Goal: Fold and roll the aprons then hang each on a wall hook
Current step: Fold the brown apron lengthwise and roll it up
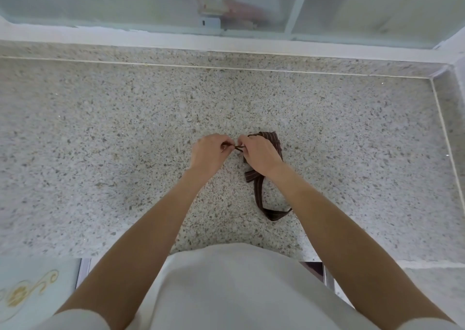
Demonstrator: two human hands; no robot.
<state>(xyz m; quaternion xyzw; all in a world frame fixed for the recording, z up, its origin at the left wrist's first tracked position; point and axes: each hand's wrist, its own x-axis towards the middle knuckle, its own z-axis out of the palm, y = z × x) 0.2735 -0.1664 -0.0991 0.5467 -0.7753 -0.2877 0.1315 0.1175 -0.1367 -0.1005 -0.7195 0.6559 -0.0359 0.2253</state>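
Tying off: me at the counter, both hands on the bundle's cord, judged as securing the roll before hanging.
Counter: speckled stone countertop (125, 133), fills most of the view; frosted window (125, 0) along its 12 o'clock edge.
Apron: rolled apron (273, 141), dark brown with pale stripes, sits just right of centre on the stone, mostly under my right hand; only its 12-to-2 o'clock side shows.
Strap: strap (259, 194) runs from the bundle toward 6 o'clock, then kinks toward 4 o'clock at its near end; flat on the stone, slack.
Right hand: right hand (259, 155) lies on top of the roll, fingers curled, pinching a thin cord at its 9 o'clock side.
Left hand: left hand (210, 153) sits just beside, at 9 o'clock of the roll, fingers curled, pinching the other end of the same cord.
Cord: cord (237, 148) is short and taut between the two hands; knot state I can't tell.
Key relation: roll's long axis looks roughly 12-to-6; right hand is the nearer one and covers it, left is off the fabric. My read: pull goes 9-to-3, across the roll.
Hook: none in view.
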